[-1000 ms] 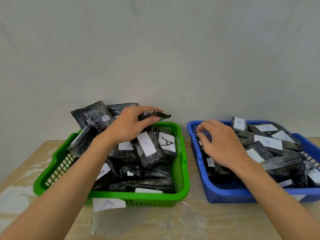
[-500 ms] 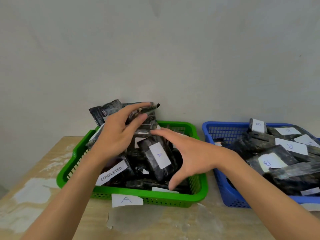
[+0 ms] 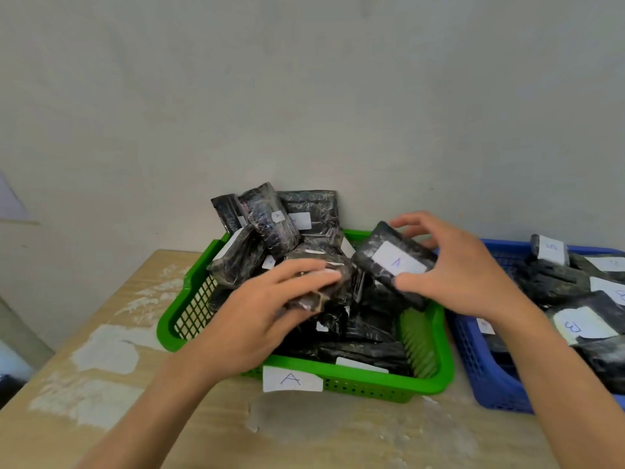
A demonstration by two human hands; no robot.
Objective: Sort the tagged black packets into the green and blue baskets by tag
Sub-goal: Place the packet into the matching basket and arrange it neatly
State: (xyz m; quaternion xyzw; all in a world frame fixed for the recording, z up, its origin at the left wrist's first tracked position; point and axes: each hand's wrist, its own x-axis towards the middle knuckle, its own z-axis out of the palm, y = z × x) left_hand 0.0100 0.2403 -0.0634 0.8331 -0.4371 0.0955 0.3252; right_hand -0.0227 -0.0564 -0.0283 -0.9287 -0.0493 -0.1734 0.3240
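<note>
Green basket (image 3: 441, 377), bench's middle: black packets.
My right grip (image 3: 463, 275) pinches the A-tagged packet (image 3: 389, 255); left grip (image 3: 263, 309) covers a crumpled packet (image 3: 333, 289), hold unclear.

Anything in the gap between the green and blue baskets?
Head view: only bare table between green basket and blue basket; the right hand, gripping an A-tagged packet, crosses the gap's far end.

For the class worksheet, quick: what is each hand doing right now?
Left hand: grips a black packet.
Right hand: pinches the packet tagged A.
</note>
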